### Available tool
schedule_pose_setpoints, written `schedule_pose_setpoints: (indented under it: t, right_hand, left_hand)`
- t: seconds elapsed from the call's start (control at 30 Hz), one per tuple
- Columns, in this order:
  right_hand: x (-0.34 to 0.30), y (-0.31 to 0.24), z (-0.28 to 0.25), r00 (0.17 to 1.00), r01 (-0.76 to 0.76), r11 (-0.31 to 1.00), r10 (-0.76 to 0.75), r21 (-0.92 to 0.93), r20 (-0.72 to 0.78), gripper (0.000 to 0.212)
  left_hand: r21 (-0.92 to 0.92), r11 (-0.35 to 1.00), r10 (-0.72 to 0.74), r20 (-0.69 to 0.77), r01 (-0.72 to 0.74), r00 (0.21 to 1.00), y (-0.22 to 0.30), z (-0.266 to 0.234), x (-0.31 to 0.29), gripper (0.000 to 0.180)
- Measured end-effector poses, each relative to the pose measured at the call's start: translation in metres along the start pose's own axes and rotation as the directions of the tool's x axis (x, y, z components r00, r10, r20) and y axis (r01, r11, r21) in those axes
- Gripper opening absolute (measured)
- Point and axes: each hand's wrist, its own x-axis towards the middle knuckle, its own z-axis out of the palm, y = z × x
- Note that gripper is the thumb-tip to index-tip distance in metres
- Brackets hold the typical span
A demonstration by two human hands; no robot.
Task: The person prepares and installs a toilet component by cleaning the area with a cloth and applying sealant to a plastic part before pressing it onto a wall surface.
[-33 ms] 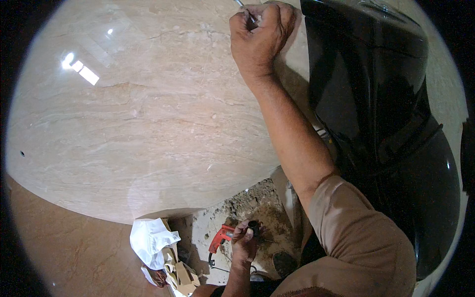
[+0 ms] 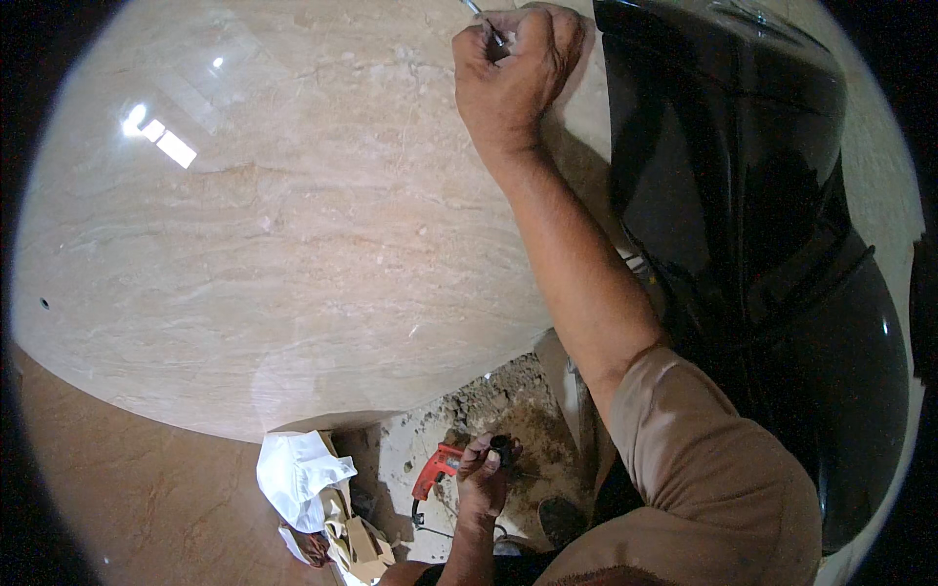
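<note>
Surface: a large glossy beige panel [image 2: 293, 254] with marble-like veining fills the upper left and centre; bright patches of reflected light lie toward its left side, and a small dark hole [image 2: 44, 303] shows near its left rim.
Ground: brown stone-look flooring [image 2: 147, 469] at lower left; beside it, a pale, dirty patch strewn with grey rubble [image 2: 498, 391].
Right hand [image 2: 518, 63]: closed in a fist around a thin metal rod [image 2: 472, 6], at the top of the view; the rod runs out past the upper edge.
Left hand [image 2: 481, 469]: low in the view, fingers curled about a small dark round piece [image 2: 501, 445] with a ring-like rim.
Drill: a red power drill [image 2: 435, 471], just left of the left hand, its front end partly covered; whether the hand also grips it cannot be told.
Packaging: a white bag [image 2: 298, 474] above opened cardboard [image 2: 366, 547], left of the drill.
Edges: the panel's lower border appears bowed, meeting flooring and rubble; a glossy black body [image 2: 733, 195] bounds the right.
Room for moving: broad leftward of the right hand, narrow toward the black body; the left hand has drill and rubble near it.
</note>
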Motion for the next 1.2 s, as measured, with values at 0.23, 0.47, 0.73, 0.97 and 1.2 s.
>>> schedule_pose_setpoints:
  t: [0.23, 0.47, 0.73, 0.97, 1.2]
  right_hand:
    - [-0.009, 0.018, 0.015, 0.994, 0.089, 0.996, -0.090, -0.012, -0.057, 0.016]
    - [-0.011, 0.021, 0.016, 0.993, 0.088, 0.995, -0.084, 0.050, -0.083, 0.016]
    - [-0.015, 0.023, 0.012, 1.000, -0.017, 0.996, 0.018, 0.082, -0.019, 0.019]
    - [-0.010, 0.022, 0.007, 0.991, -0.137, 0.989, 0.137, 0.061, 0.006, 0.014]
    - [-0.041, 0.009, -0.047, 0.846, -0.534, 0.766, 0.488, 0.357, 0.217, 0.015]
  left_hand:
    - [0.453, 0.842, 0.267, 0.123, -0.294, 0.956, 0.082, 0.056, 0.049, 0.020]
    - [0.638, -0.338, 0.572, 0.723, -0.692, 0.388, 0.231, 0.258, 0.096, 0.027]
    - [0.232, -0.928, 0.165, 0.958, -0.291, 0.236, 0.255, 0.365, 0.129, 0.062]
    - [0.168, -0.957, 0.104, 0.960, -0.235, 0.259, 0.255, 0.375, 0.128, 0.064]
    - [0.212, -0.962, 0.149, 0.936, -0.171, 0.320, 0.245, 0.383, 0.128, 0.062]
